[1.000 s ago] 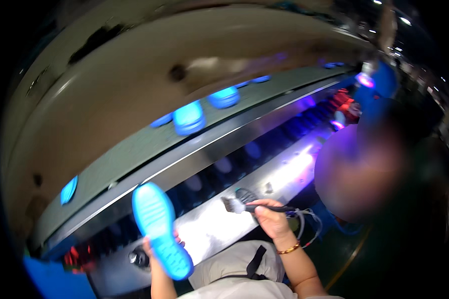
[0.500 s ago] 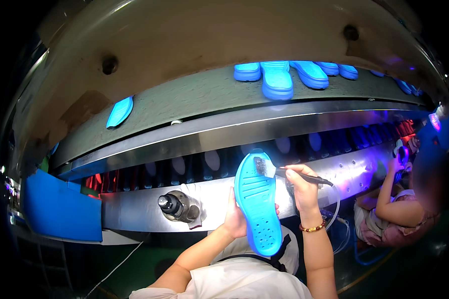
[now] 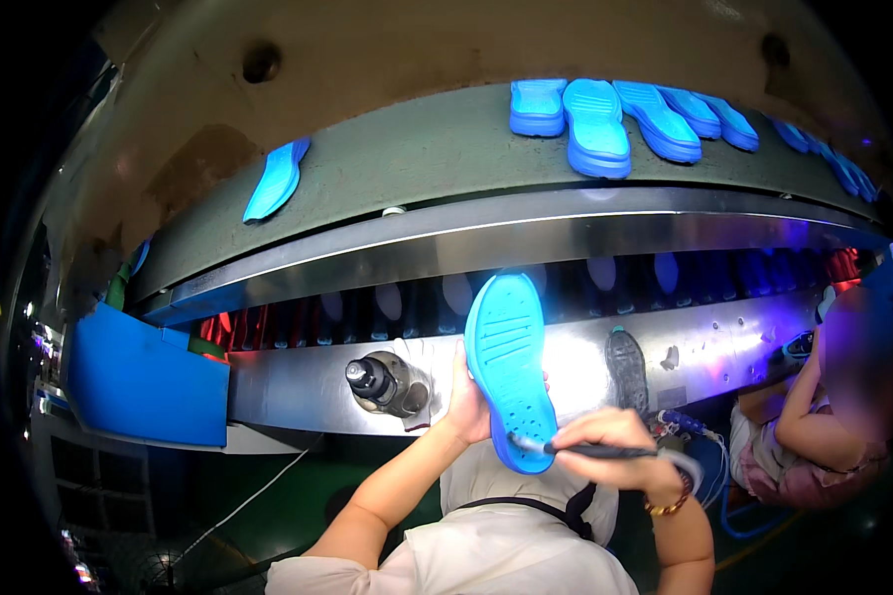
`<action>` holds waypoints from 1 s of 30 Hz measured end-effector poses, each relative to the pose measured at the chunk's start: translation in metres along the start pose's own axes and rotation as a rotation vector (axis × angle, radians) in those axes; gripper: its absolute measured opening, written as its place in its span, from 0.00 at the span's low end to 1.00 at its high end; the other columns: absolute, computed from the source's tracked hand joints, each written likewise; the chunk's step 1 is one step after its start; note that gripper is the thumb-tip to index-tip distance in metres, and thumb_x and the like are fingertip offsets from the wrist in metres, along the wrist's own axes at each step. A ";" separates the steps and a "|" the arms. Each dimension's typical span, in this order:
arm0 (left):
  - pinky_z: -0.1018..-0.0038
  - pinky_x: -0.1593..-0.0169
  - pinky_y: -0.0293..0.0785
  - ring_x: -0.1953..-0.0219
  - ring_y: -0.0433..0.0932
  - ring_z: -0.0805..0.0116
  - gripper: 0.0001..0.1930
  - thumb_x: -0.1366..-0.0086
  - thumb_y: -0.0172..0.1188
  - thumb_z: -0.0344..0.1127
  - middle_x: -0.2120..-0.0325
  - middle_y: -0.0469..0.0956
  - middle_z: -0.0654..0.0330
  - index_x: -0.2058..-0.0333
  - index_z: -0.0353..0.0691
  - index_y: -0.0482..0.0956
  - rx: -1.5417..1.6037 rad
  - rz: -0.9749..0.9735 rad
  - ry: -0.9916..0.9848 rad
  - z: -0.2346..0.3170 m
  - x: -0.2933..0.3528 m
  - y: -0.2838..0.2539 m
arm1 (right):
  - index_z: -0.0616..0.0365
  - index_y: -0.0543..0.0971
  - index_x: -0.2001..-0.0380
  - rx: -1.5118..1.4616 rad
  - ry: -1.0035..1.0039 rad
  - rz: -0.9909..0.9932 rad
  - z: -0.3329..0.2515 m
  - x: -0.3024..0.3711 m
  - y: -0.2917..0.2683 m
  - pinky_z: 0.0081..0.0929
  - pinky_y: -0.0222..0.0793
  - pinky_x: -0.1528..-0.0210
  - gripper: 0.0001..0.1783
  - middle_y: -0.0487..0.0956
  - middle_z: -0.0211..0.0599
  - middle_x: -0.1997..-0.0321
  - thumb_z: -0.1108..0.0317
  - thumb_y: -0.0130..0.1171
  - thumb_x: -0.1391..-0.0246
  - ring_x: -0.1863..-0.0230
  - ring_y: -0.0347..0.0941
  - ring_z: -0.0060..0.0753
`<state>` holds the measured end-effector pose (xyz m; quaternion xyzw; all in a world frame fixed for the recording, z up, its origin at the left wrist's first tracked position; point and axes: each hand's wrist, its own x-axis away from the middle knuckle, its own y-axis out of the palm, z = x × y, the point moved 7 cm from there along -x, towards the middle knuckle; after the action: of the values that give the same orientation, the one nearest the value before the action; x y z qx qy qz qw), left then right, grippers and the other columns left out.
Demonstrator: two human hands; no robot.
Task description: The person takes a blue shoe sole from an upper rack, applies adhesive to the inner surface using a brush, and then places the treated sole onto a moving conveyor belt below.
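On the metal desk, a black-topped container is stood toward the left, and a dark sole (teal at its tip) is laid farther right; beyond, several blue soles are carried by a grey-green belt.

Most fingers of L hand are hidden behind blue sole. Brush tip is blurred at sole's holed end; bristle contact can't be made out. Handle is partly covered by R hand; R forearm is cut off by btm edge. Far ends of belt soles are hidden under brown cover, itself cut off by top edge. Co-worker's head is blurred; small item nearby can't be ID'd.
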<state>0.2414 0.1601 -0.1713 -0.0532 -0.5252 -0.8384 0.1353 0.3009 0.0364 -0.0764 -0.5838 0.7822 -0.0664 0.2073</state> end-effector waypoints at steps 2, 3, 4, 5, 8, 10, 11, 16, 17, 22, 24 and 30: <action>0.58 0.51 0.67 0.57 0.72 0.54 0.49 0.49 0.17 0.75 0.58 0.71 0.47 0.46 0.38 0.60 0.035 -0.107 -0.056 -0.012 0.000 0.016 | 0.64 0.79 0.69 -0.128 -0.048 0.168 -0.004 -0.010 -0.027 0.20 0.71 0.64 0.09 0.79 0.40 0.71 0.77 0.59 0.58 0.71 0.76 0.26; 0.58 0.51 0.67 0.57 0.72 0.54 0.49 0.49 0.17 0.75 0.58 0.71 0.47 0.46 0.38 0.60 0.036 -0.110 -0.063 -0.016 0.000 0.022 | 0.64 0.79 0.68 -0.256 0.032 0.274 -0.008 -0.019 -0.040 0.19 0.71 0.66 0.09 0.80 0.39 0.71 0.78 0.59 0.58 0.71 0.75 0.23; 0.58 0.51 0.67 0.57 0.72 0.54 0.49 0.49 0.17 0.75 0.58 0.71 0.46 0.46 0.38 0.60 0.059 -0.113 -0.117 -0.024 0.001 0.030 | 0.64 0.79 0.68 -0.195 0.038 0.381 -0.005 -0.025 -0.050 0.19 0.71 0.67 0.10 0.79 0.39 0.71 0.78 0.59 0.58 0.72 0.75 0.22; 0.58 0.51 0.67 0.57 0.72 0.54 0.49 0.49 0.17 0.76 0.59 0.71 0.46 0.46 0.38 0.59 0.081 -0.116 -0.171 -0.032 0.002 0.035 | 0.64 0.79 0.68 -0.134 0.045 0.488 0.001 -0.027 -0.056 0.18 0.71 0.68 0.10 0.79 0.39 0.71 0.78 0.59 0.58 0.72 0.75 0.21; 0.58 0.49 0.65 0.53 0.69 0.55 0.47 0.48 0.20 0.75 0.53 0.69 0.49 0.44 0.41 0.59 0.165 -0.183 -0.119 -0.030 -0.004 0.045 | 0.64 0.79 0.70 -0.148 -0.001 0.250 -0.003 -0.032 -0.033 0.20 0.70 0.66 0.09 0.79 0.41 0.71 0.76 0.61 0.59 0.70 0.76 0.26; 0.60 0.47 0.64 0.49 0.67 0.56 0.46 0.47 0.23 0.74 0.49 0.66 0.53 0.43 0.43 0.58 0.073 0.069 -0.023 -0.020 -0.001 0.034 | 0.64 0.79 0.70 -0.062 -0.186 0.119 -0.025 -0.029 -0.025 0.24 0.70 0.62 0.10 0.79 0.43 0.70 0.75 0.62 0.61 0.67 0.76 0.31; 0.61 0.46 0.63 0.49 0.67 0.57 0.46 0.47 0.22 0.75 0.49 0.66 0.53 0.43 0.42 0.58 -0.011 0.133 -0.012 -0.016 -0.001 0.034 | 0.66 0.79 0.70 -0.218 -0.156 0.095 -0.018 -0.028 -0.029 0.24 0.70 0.62 0.11 0.79 0.43 0.70 0.75 0.62 0.61 0.67 0.76 0.32; 0.62 0.51 0.68 0.56 0.73 0.55 0.48 0.48 0.18 0.75 0.56 0.71 0.48 0.45 0.37 0.58 0.061 -0.090 0.047 -0.020 -0.007 0.044 | 0.65 0.79 0.70 -0.287 0.041 0.215 0.000 -0.022 -0.039 0.25 0.71 0.61 0.10 0.79 0.43 0.69 0.76 0.62 0.61 0.66 0.76 0.33; 0.63 0.52 0.70 0.58 0.74 0.55 0.49 0.48 0.17 0.75 0.58 0.72 0.47 0.45 0.37 0.58 0.091 0.176 0.150 -0.013 -0.005 0.031 | 0.64 0.79 0.71 -0.099 -0.153 0.113 -0.016 -0.022 -0.034 0.25 0.71 0.61 0.10 0.79 0.43 0.69 0.76 0.62 0.61 0.66 0.77 0.33; 0.62 0.56 0.71 0.62 0.75 0.56 0.51 0.49 0.13 0.75 0.63 0.73 0.46 0.49 0.33 0.62 -0.127 -0.145 0.186 0.005 -0.010 0.060 | 0.63 0.79 0.71 -0.183 -0.137 0.207 -0.019 -0.016 -0.050 0.25 0.71 0.61 0.10 0.79 0.43 0.70 0.78 0.62 0.63 0.67 0.77 0.35; 0.61 0.57 0.71 0.62 0.75 0.54 0.53 0.52 0.16 0.78 0.63 0.73 0.45 0.50 0.33 0.63 -0.064 -0.117 0.221 0.008 -0.014 0.061 | 0.63 0.79 0.73 -0.023 -0.177 0.177 -0.016 -0.017 -0.047 0.25 0.70 0.63 0.10 0.79 0.41 0.70 0.77 0.62 0.64 0.67 0.77 0.34; 0.57 0.60 0.72 0.65 0.75 0.49 0.54 0.55 0.17 0.80 0.66 0.73 0.41 0.51 0.34 0.62 -0.044 -0.069 0.358 0.031 -0.017 0.055 | 0.61 0.78 0.74 -0.045 -0.273 -0.036 -0.046 -0.004 -0.032 0.27 0.68 0.61 0.09 0.80 0.39 0.70 0.75 0.65 0.65 0.65 0.77 0.34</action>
<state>0.2717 0.1684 -0.1139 0.1119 -0.4757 -0.8501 0.1965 0.3112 0.0235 -0.0225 -0.6060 0.7373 0.0276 0.2973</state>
